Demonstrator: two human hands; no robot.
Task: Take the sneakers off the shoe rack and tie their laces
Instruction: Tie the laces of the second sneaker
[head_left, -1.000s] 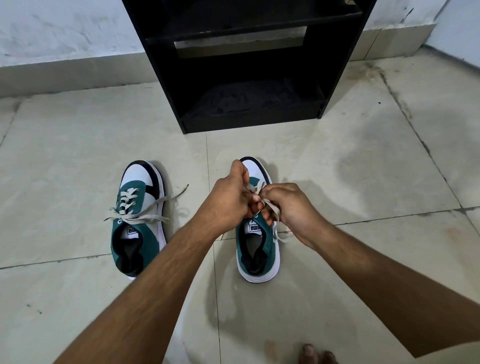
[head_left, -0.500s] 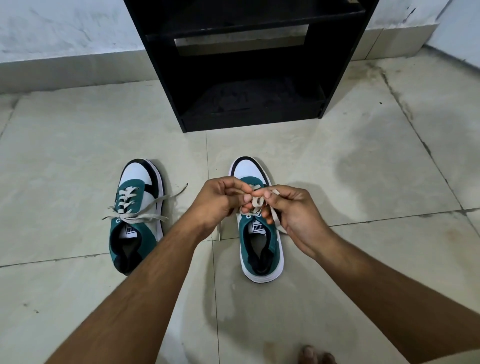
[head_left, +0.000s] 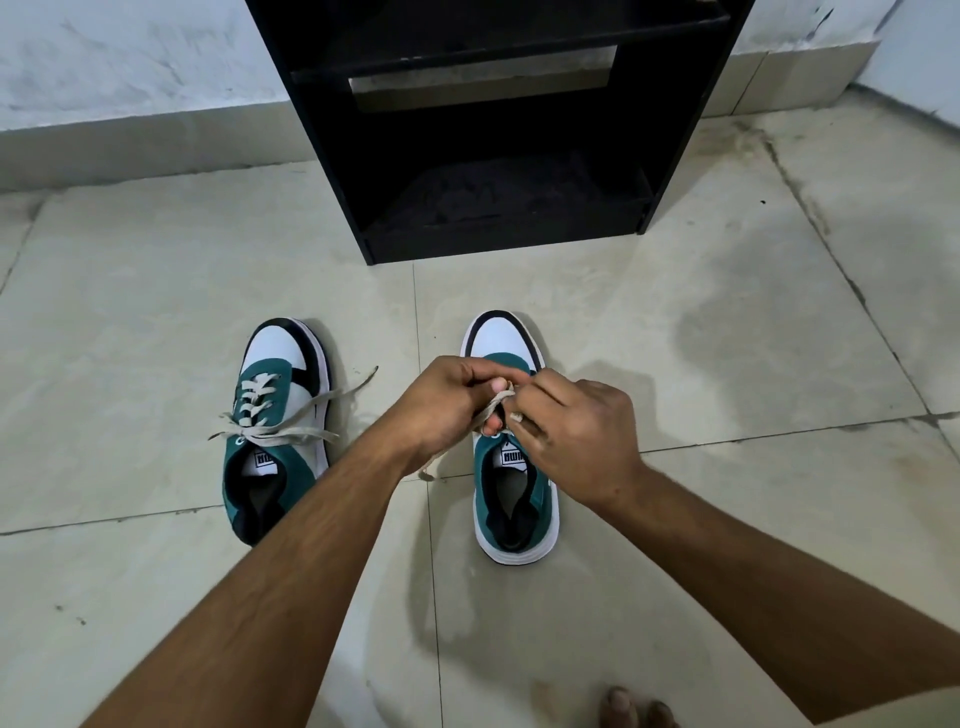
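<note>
Both sneakers are off the black shoe rack (head_left: 498, 130) at twelve o'clock and sit on the tiled floor (head_left: 727, 338), toes toward it. The action is on the right sneaker (head_left: 511, 467), dead centre: the left hand (head_left: 441, 402) and right hand (head_left: 576, 431) have drawn in tight over its tongue, fingers pinched shut on the beige lace (head_left: 496, 402), knuckles nearly touching. A second ago they sat lower and the lace ends trailed looser; now a crossing strand shows between the thumbs, so the knot looks mid-cinch, though the fingers hide whether a bow has formed. One loose end dangles at seven o'clock from the hands. The left sneaker (head_left: 275, 431), at nine o'clock, lies with laces (head_left: 280, 421) splayed, untied, so it's next.
</note>
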